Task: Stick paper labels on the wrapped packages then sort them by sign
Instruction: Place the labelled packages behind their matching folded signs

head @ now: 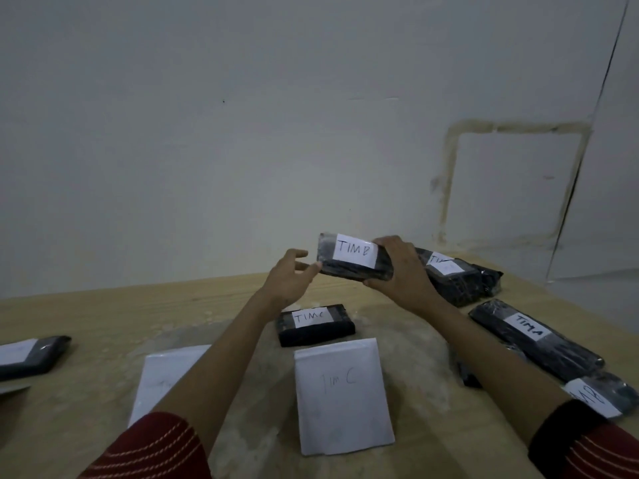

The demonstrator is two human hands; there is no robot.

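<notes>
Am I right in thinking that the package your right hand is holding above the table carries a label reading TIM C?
Not quite: the label on the package that the right hand holds above the table reads TIM B, not TIM C, as the head view shows.

— How many wrapped packages are showing?
— I am counting six black ones: the TIMB package [326, 252], the TIMC package [318, 332], the TIMA package [511, 335], the far package [453, 288], the left-edge package [48, 352] and the right-corner package [619, 385]. A dark scrap [466, 373] is peeking from under a forearm, too hidden to count.
— Paper labels [354, 252]?
— Six are showing, one on each package.
— White sheets on the bench [103, 312]?
— Two are lying in plain view, the Tim C sheet [342, 409] and the left sheet [159, 378]; a third white corner [10, 388] is showing at the left edge.
</notes>
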